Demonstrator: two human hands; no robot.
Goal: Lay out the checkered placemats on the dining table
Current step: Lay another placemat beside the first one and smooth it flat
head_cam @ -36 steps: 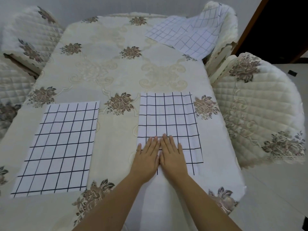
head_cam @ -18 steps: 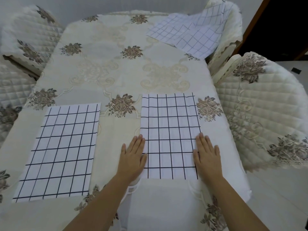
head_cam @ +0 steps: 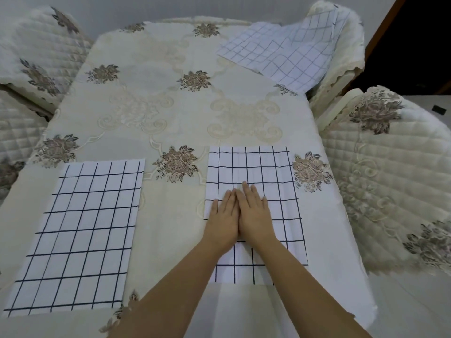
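Two bare arms, two bare hands in shot

Here's the left hand [head_cam: 223, 225] and the right hand [head_cam: 256, 217], both uncovered, bare right across the backs and knuckles; the fingers [head_cam: 247, 191] are slim and long, tapering to rounded tips, nails too small to make out. Behind them the left forearm [head_cam: 170, 291] and the right forearm [head_cam: 307, 291] run bare all the way from wrist to the picture's lower edge, smooth, slender at the wrist, widening toward elbows that lie out of frame
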